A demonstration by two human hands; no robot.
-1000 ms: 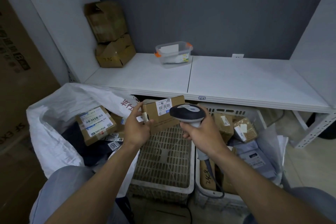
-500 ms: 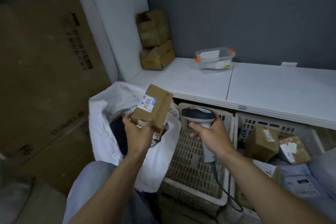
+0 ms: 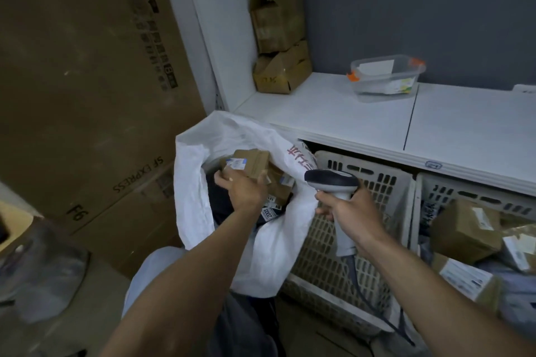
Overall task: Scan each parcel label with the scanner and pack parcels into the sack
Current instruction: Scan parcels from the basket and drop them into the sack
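Parcel (image 3: pixel 251 161), brown card w/ a white-and-blue label on top, is held inside the mouth of the white sack (image 3: pixel 191 171) by the left hand (image 3: pixel 242 188). Its fingers are curled round the box's near edge, thumb out at 9 o'clock. Other boxes (image 3: pixel 280 185) lie in the sack under and just beside the held one, approx. 4 o'clock of it. Sack stands open left of centre, w/ red characters on its rim at the 3 o'clock side and its cloth draped against a white slotted crate (image 3: pixel 380 182).

Right hand (image 3: pixel 352 211), well apart from the left at 3 o'clock of it, is clamped round the grip of the scanner (image 3: pixel 332 181). The scanner's dark-topped head hangs just beside the sack's right rim. Grey cable (image 3: pixel 367 295) runs from the handle's base toward 5 o'clock.

Second crate (image 3: pixel 470 194), at 3 o'clock of the first, holds several labelled parcels (image 3: pixel 464 229). White shelf (image 3: pixel 333 116) spans above both crates. On it, a clear tub (image 3: pixel 385 78) w/ orange clips sits at 1 o'clock and two battered cartons (image 3: pixel 278 38) are stacked in the corner at 12 o'clock. Big carton (image 3: pixel 87 81) marked SF EXPRESS, print upside down, fills the 9–10 o'clock side.
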